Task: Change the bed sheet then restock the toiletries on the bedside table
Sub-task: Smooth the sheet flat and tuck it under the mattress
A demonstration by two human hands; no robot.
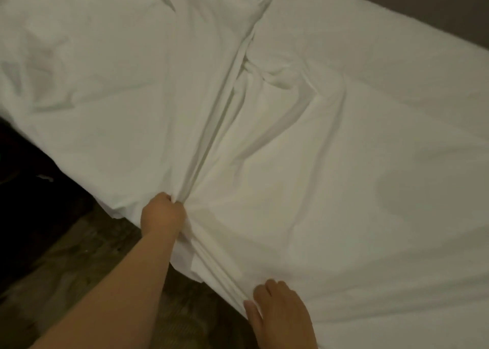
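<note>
Centrally, the left hand [162, 213] grips a bunched fold of sheet [304, 168]; at 6 o'clock the right hand [280, 314] pinches its edge.

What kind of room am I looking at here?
Most likely a bedroom, perhaps a hotel room. A wide bed fills the view, a loose white sheet lies bunched across it, and the left hand and right hand grip that sheet at the bed's edge.

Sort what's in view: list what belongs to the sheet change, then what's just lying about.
Part of the job:
bed sheet, bunched in a ridge
mattress
left hand, gripping the sheet
right hand, on the sheet edge

Just lying about:
small white scrap on the dark floor
</note>
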